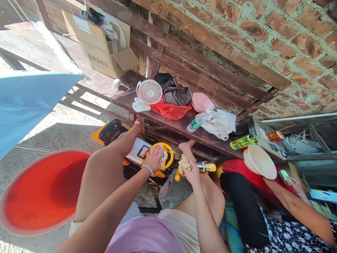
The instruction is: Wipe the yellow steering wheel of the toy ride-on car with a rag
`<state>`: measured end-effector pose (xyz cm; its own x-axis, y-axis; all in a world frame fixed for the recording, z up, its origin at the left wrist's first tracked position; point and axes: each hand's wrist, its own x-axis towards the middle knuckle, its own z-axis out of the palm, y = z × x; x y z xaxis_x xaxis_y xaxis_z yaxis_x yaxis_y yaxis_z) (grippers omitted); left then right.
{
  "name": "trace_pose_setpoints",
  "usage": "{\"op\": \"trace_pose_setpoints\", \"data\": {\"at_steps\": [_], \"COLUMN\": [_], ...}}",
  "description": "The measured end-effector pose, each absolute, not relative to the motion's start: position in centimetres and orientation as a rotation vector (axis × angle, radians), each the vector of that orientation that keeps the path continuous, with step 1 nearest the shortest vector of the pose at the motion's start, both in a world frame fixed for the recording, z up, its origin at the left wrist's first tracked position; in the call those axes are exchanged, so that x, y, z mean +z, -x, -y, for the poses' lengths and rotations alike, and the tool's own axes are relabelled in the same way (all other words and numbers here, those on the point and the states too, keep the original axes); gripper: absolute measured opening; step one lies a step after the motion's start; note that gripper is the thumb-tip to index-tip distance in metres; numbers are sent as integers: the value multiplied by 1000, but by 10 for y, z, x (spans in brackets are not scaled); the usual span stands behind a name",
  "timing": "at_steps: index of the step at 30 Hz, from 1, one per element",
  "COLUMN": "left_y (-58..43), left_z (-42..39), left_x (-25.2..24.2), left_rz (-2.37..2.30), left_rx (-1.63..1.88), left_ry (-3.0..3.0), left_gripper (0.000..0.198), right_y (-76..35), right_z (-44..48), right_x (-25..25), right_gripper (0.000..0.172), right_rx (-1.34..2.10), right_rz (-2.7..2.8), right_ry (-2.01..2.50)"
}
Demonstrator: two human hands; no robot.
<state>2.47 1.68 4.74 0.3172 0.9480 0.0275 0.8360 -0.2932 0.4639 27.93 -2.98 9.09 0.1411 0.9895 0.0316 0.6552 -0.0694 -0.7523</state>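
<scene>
Below me stands a ride-on toy car with a yellow steering wheel [170, 155] and a white hood [137, 149]. My left hand [154, 160], with a beaded bracelet at the wrist, lies on the wheel's left side, its fingers stretched toward the hub. In my right hand [193, 174] is a crumpled pale-yellow cloth [184, 163], gripped just right of the wheel. A yellow-and-black part of the toy [207, 167] shows behind that hand. My bare feet rest against the bench on either side of the car.
A dark wooden bench [168, 124] carries a white fan [150, 92], red plastic bag [171, 110], water bottle [199, 120] and cardboard box [97, 52]. A red tub [37, 189] stands left. At right, a person holds a cream bowl [263, 165] and a green item [285, 176].
</scene>
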Motion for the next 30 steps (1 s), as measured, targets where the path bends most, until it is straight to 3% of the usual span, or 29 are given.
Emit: {"op": "trace_pose_setpoints", "data": {"at_steps": [9,16,24,30], "left_y": [-24,-24,-24,-25], "left_z": [-16,-16,-17,-17], "left_x": [44,46,43,42], "left_rz": [-1585,-1604,-1591,-1573], "left_rx": [444,405,416,459], "left_ry": [-2229,-2227,-2226,-2203], "left_gripper": [55,56,56,56], "right_y": [-304,-300,-316,-389], "right_z": [89,48,35,40], "right_x": [83,108,68,73], "right_gripper": [42,44,43,47], "right_rx": [673,203,231,103], "right_rz": [1547,1700,1814,1771], "right_ry": [1854,1867,1785,2005]}}
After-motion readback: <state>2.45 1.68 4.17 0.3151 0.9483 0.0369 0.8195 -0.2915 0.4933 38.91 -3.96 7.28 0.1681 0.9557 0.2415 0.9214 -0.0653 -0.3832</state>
